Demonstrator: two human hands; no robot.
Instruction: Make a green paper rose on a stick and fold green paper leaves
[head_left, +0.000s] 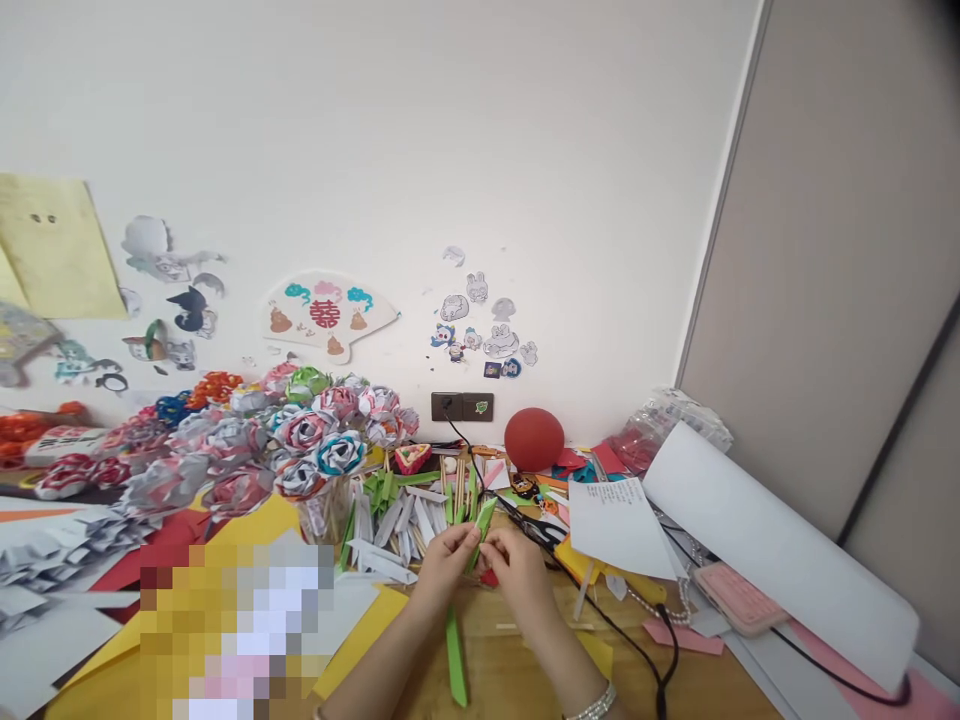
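Note:
My left hand (448, 560) pinches a folded green paper strip (485, 517) between thumb and fingers. On its other side my right hand (516, 562) is closed on the same strip, the fingertips of both hands close together. The strip's top end points up and slightly right; its lower part passes behind the fingers. Another green paper strip (456, 660) lies on the table below my left wrist; whether it joins the held one is hidden. Folded white paper pieces (390, 530) and black-handled scissors (547, 530) lie just beyond my hands.
Paper flowers (307, 430) crowd the left. A red balloon (534, 440) rests near the wall outlet (463, 407). A black cable (611, 625) runs along the right of my arm. Written paper (622, 520), a white lamp-like panel (780, 560) and a pink case (739, 597) occupy the right.

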